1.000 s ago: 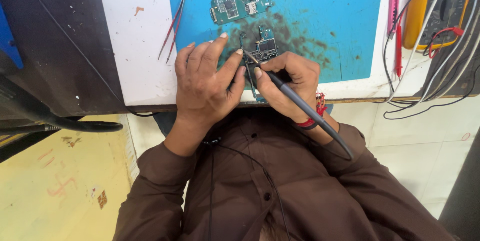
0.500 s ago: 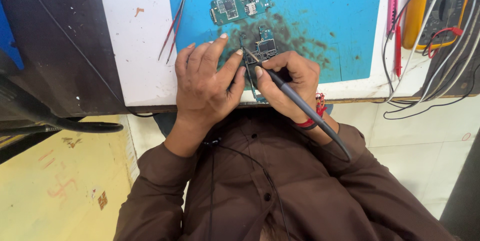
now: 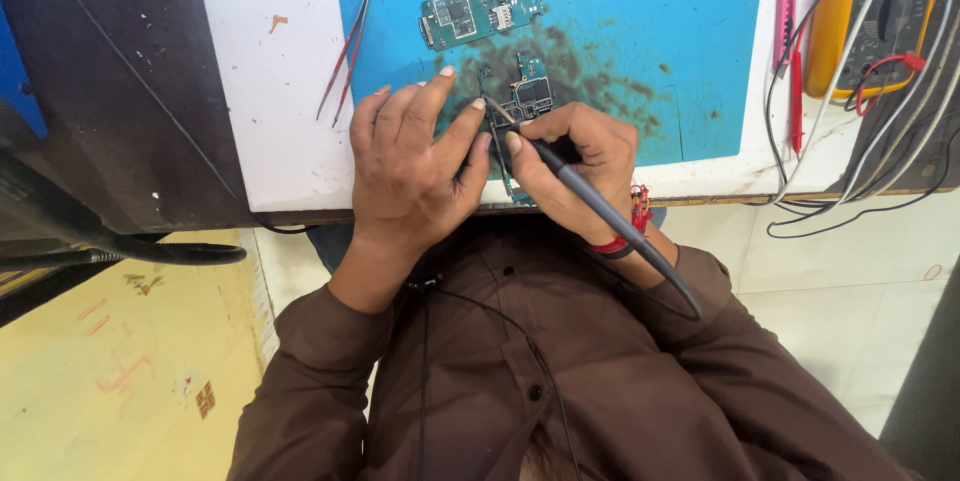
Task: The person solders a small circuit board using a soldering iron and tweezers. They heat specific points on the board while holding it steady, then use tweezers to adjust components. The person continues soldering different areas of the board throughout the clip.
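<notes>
My right hand (image 3: 572,163) grips a dark grey soldering iron (image 3: 600,209) like a pen, its tip resting on a small green circuit board (image 3: 528,97) on the blue mat (image 3: 660,21). My left hand (image 3: 412,166) lies flat beside it, fingers spread, the fingertips pressing on the board's left edge. The near part of the board is hidden under both hands. The mat around the board is stained dark.
A second green circuit board (image 3: 478,11) lies further up the mat. Red tweezers (image 3: 347,43) rest on the white bench top (image 3: 270,91) to the left. A yellow multimeter (image 3: 878,11) with red, black and white leads (image 3: 880,156) sits at the right. A pink tool (image 3: 787,1) lies beside it.
</notes>
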